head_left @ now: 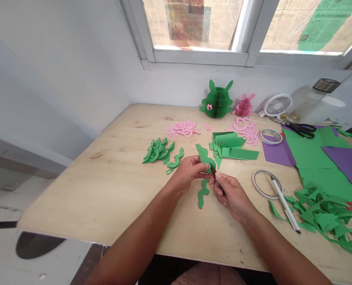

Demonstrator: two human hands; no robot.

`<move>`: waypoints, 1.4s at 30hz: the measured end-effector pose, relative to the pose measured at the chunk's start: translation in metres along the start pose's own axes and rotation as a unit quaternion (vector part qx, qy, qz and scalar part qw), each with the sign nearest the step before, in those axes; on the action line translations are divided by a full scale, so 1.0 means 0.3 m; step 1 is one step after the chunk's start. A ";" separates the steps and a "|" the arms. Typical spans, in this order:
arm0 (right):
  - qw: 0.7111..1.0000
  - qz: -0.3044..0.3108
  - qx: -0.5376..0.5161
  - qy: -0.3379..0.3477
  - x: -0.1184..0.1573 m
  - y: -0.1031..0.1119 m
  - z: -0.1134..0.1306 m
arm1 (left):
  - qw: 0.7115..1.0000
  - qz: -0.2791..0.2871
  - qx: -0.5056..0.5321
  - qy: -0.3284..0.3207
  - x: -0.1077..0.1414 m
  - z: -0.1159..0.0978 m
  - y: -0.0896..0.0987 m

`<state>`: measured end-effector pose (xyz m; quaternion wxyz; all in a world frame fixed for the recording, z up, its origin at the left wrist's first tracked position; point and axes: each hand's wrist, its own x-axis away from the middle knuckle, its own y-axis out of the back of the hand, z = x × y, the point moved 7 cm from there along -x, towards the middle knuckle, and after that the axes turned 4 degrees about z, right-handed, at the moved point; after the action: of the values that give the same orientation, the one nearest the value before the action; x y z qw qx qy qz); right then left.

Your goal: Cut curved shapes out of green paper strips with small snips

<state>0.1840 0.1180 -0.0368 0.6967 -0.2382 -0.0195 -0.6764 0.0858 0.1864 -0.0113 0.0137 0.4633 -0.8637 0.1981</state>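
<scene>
My left hand (190, 172) is closed on a wavy-edged green paper piece (204, 158), pinching it near its lower end. My right hand (231, 194) grips a slim black tool (218, 181), its tip at the edge of that paper. Whether the tool is a knife or scissors cannot be made out. Just below my hands a wavy green paper strip (203, 194) lies on the table. To the left are a single curved green cutout (176, 160) and a pile of green cutouts (158, 150). Folded green paper strips (231, 144) lie beyond my right hand.
Pink cutouts (183, 128), a green honeycomb paper figure (217, 103) and a white fan (277, 105) are at the back. Tape rolls (271, 137), black scissors (302, 130), a white pen (285, 206), green scraps (324, 213) and a glass bottle (312, 99) occupy the right.
</scene>
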 end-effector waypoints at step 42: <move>0.999 0.015 0.027 -0.008 0.004 0.000 -0.003 | 0.997 0.048 -0.054 0.027 0.011 -0.016 0.015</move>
<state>0.1838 0.1164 -0.0372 0.7128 -0.2246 -0.0399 -0.6632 0.0794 0.1876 -0.0076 0.0530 0.4139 -0.8939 0.1638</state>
